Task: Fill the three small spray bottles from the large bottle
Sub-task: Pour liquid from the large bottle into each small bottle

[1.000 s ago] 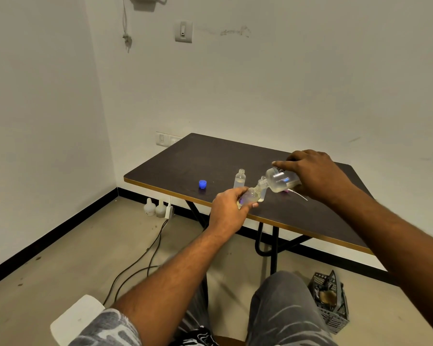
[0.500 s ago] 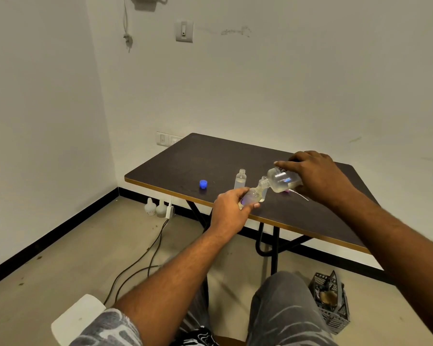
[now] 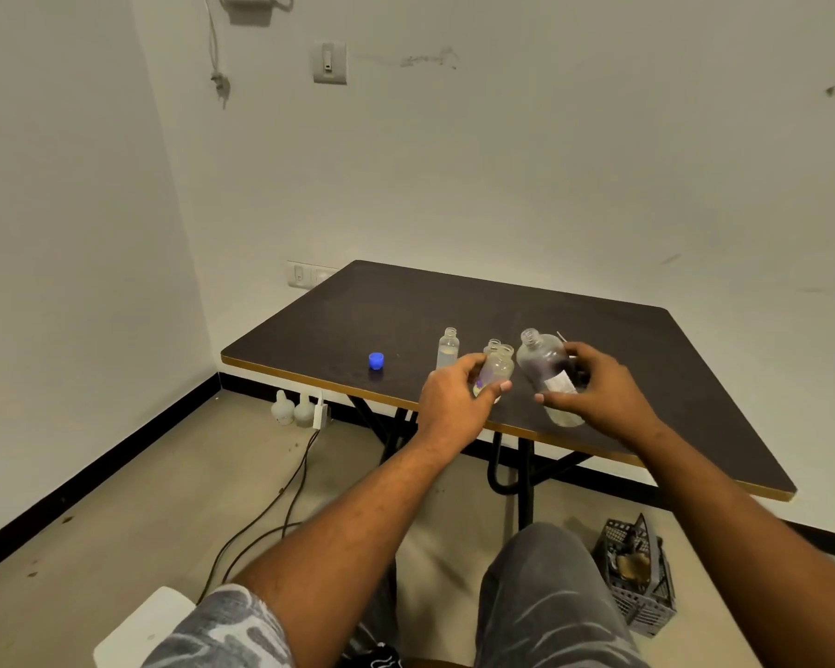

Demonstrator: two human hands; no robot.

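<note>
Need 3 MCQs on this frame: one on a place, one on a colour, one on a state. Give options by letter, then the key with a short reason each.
1. Where is the loose cap?
A. On the table, left of the bottles
B. On the floor
C. On the large bottle

2. What colour is that cap?
A. Red
B. Blue
C. White

3. How is the large bottle held?
A. Lying flat on the table
B. Upside down
C. Mouth up, tilted a little, in the right hand

Key:
1 A: the cap sits on the dark tabletop, left of the standing small bottle.
2 B: it is bright blue.
3 C: the open neck points up, and the right hand's grip wraps its body; the left hand holds another small bottle.
</note>
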